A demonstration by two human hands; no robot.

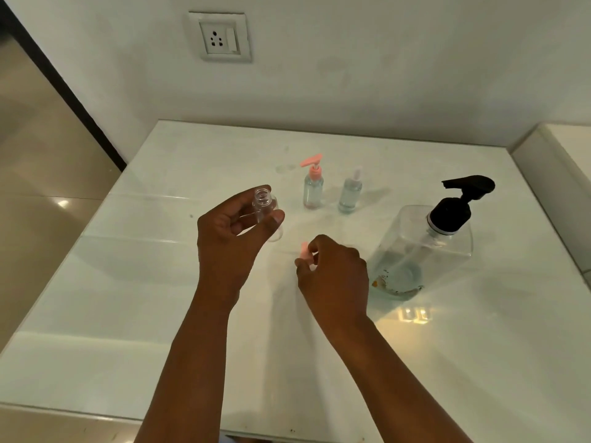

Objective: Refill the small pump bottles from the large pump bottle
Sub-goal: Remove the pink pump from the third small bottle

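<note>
My left hand [233, 228] holds a small clear bottle [264, 207] above the table, its threaded neck uncovered and pointing up. My right hand [332, 276] pinches a pink pump top [303, 249] low over the table, mostly hidden by my fingers. Behind them stand a small bottle with a pink pump [313, 183] and a small bottle with a clear top [350, 191], both holding clear liquid. The large clear bottle with a black pump [425, 247] stands to the right of my right hand, with liquid low in it.
A white glossy table [160, 282] carries everything. A wall with a socket [220, 36] rises behind it. A white ledge [550, 174] runs along the right side. Floor tiles lie beyond the table's left edge.
</note>
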